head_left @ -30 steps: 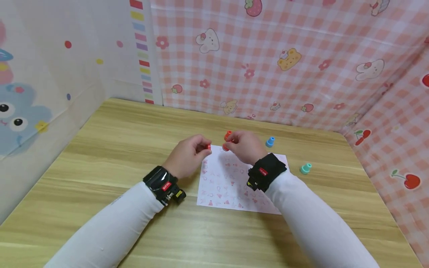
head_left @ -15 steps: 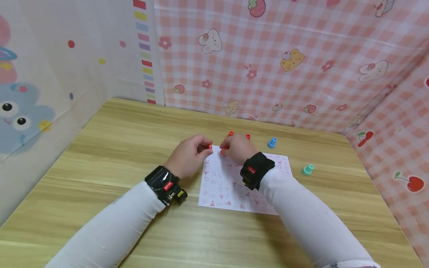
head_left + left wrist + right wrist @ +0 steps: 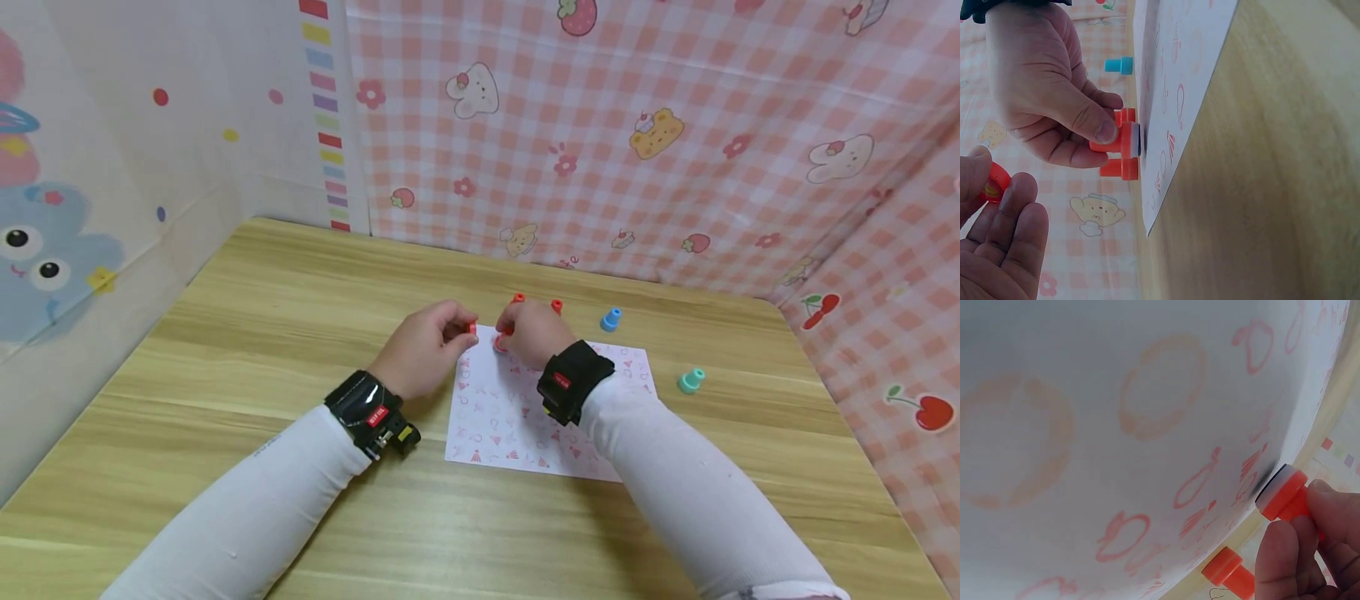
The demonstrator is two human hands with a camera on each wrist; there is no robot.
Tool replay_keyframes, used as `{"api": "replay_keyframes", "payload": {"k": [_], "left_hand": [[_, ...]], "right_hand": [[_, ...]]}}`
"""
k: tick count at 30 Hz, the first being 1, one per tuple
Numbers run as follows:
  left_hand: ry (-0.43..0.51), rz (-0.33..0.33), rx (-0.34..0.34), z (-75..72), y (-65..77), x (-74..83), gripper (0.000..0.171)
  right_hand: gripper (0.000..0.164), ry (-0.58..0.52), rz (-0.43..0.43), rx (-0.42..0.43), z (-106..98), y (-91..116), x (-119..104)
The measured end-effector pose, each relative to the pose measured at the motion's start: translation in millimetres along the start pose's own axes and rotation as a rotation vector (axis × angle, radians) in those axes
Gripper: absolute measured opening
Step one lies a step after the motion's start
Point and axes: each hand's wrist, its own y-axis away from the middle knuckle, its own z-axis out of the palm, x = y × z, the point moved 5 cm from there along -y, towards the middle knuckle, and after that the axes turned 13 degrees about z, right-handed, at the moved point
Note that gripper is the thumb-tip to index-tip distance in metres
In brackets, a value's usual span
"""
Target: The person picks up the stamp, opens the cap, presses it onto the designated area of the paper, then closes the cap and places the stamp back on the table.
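My right hand [image 3: 534, 335] pinches a red stamp [image 3: 1125, 139] by its handle, above the far left part of a white paper sheet [image 3: 495, 417]. Its pale band and dark face [image 3: 1272, 484] turn toward the paper, very close; I cannot tell whether they touch. Between thumb and fingers, my left hand [image 3: 416, 350] holds a small red cap [image 3: 999, 181] beside the sheet's far left corner. Rows of faint red and orange printed marks cover much of the paper.
Behind the right hand stand two more red stamps, one [image 3: 519, 297] to the left and one [image 3: 557, 306] to the right. A blue stamp [image 3: 611, 319] and a green stamp [image 3: 692, 381] stand farther right on the wooden table [image 3: 225, 400]. Patterned cloth walls [image 3: 585, 200] enclose it.
My right hand has moved left and slightly nearer with the red stamp, bringing it to the paper's far left part and uncovering a red stamp behind. The left hand stays almost still with the cap.
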Motion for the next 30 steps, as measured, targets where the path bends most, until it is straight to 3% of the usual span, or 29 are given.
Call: {"api": "replay_keyframes", "payload": {"k": [30], "left_hand": [[-0.004,-0.008,-0.01,2.7,-0.7,0.2,0.018]], "right_hand": [[0.017,0.071,-0.015,0.02,2.2,2.0,-7.9]]}}
